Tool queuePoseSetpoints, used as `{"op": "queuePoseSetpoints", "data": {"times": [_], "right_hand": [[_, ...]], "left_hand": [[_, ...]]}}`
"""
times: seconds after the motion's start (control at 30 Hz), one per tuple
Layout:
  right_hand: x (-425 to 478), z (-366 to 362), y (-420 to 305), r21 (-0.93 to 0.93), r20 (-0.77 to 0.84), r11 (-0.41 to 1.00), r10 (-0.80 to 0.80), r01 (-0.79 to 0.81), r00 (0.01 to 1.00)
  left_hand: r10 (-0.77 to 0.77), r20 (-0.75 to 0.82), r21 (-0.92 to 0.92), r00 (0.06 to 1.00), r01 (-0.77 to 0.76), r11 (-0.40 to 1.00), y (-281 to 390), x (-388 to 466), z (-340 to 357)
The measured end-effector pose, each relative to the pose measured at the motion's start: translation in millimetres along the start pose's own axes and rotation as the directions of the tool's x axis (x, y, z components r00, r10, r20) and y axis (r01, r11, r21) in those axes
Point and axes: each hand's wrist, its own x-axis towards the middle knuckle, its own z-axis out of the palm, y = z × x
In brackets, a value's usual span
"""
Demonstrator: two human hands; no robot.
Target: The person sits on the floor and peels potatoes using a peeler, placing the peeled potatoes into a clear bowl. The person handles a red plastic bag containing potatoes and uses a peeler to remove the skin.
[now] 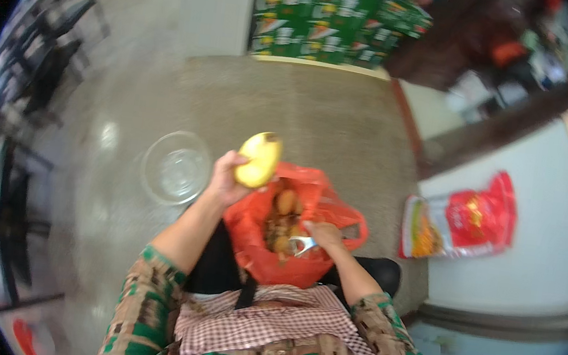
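My left hand (228, 177) is raised and grips a yellow, mostly peeled potato (255, 163) with a dark brown patch at its far end. A red plastic bag (288, 273) sits open between my legs, its handle loop lying to the right. Inside it lie several unpeeled brown potatoes (287, 202) among what look like peelings. Over the right part of the bag's mouth, my right hand (326, 235) holds a peeler (303, 244) with a pale, forked head. The peeler and the held potato are apart.
To the left on the floor stands a clear round basin (149, 163). A red printed bag (473, 214) is by the white panel (541, 251) on the right. Green cartons (319, 19) are stacked ahead. Dark chairs (52, 74) line the left side.
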Motion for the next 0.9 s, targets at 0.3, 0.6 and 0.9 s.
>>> {"op": "queuePoseSetpoints", "data": {"times": [0.3,0.6,0.9], "right_hand": [[-37,-20,-42,0.711,0.089,0.698,-0.204,0.081,0.975],[-30,36,-5,0.746,0.388,0.599,-0.035,-0.291,0.921],[-38,91,-4,0.651,0.226,0.724,0.102,-0.228,0.969]], "left_hand": [[0.103,0.113,-0.05,0.988,-0.098,0.994,16,-12,-7],[0.211,-0.649,0.099,0.731,-0.193,0.976,68,-36,-165],[0.07,-0.906,0.089,0.418,0.026,0.996,26,-92,-357]]}}
